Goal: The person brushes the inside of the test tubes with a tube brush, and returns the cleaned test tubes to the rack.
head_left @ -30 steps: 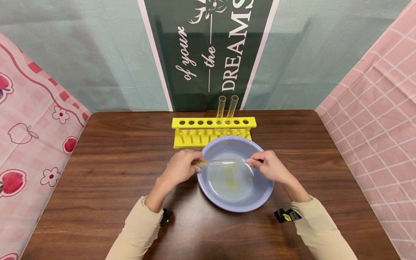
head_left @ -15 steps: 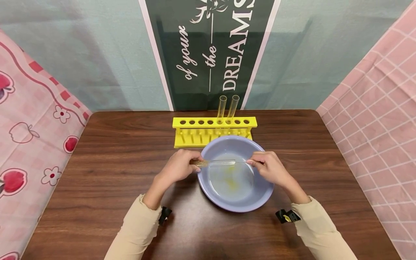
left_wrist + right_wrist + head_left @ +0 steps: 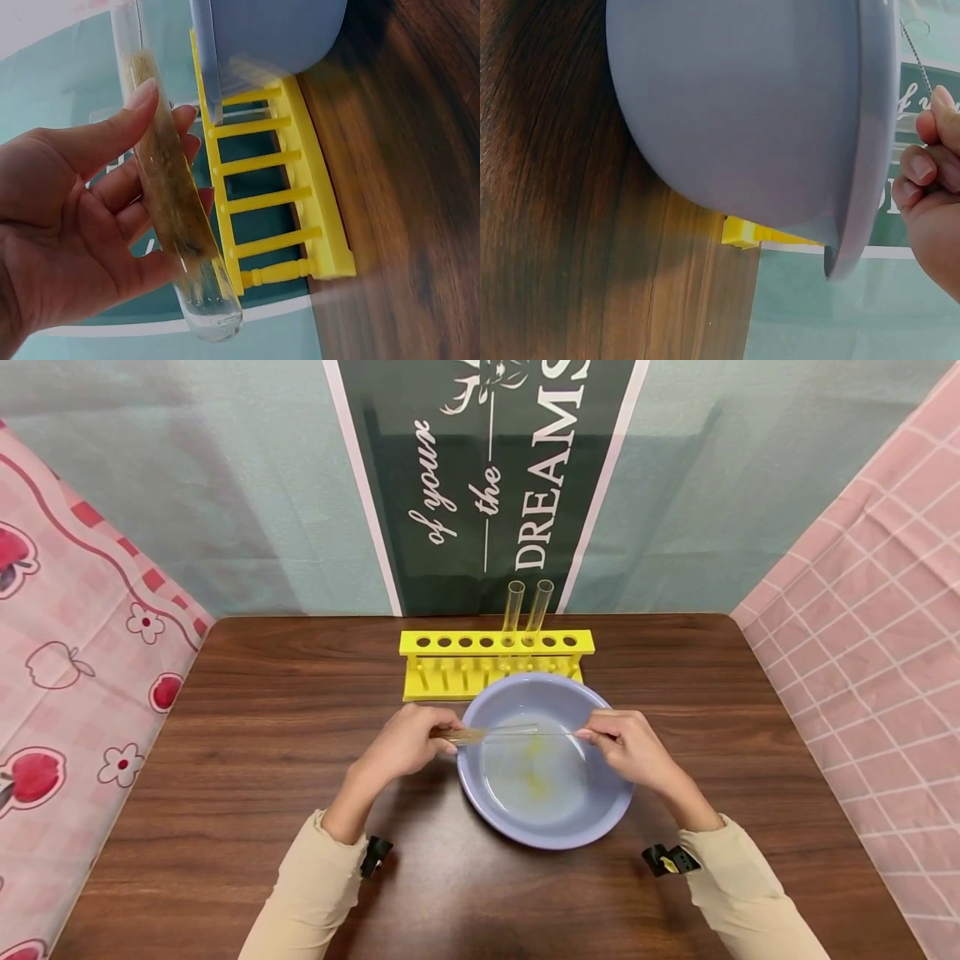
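My left hand (image 3: 408,742) grips a clear glass test tube (image 3: 210,311) near its rounded end, the thumb lying along one side in the left wrist view. Inside the tube sits a tan bristled test tube brush (image 3: 174,187), short of the rounded bottom. The tube lies nearly level over the left side of the lavender basin (image 3: 474,789), its mouth pointing right. From the mouth runs the brush's thin twisted wire handle (image 3: 919,60). My right hand (image 3: 630,747) pinches that wire between thumb and index finger over the basin's right rim.
Cloudy water (image 3: 510,785) with a yellowish patch lies in the basin. Just behind the basin stands a yellow test tube rack (image 3: 453,647) holding two glass tubes, the left tube (image 3: 513,610) and the right tube (image 3: 540,608). Fabric hangs around the wooden table (image 3: 285,693).
My right hand has moved slightly right and the left slightly left. More of the wire shows between the tube's mouth and my right fingers, and the tube has tilted a little.
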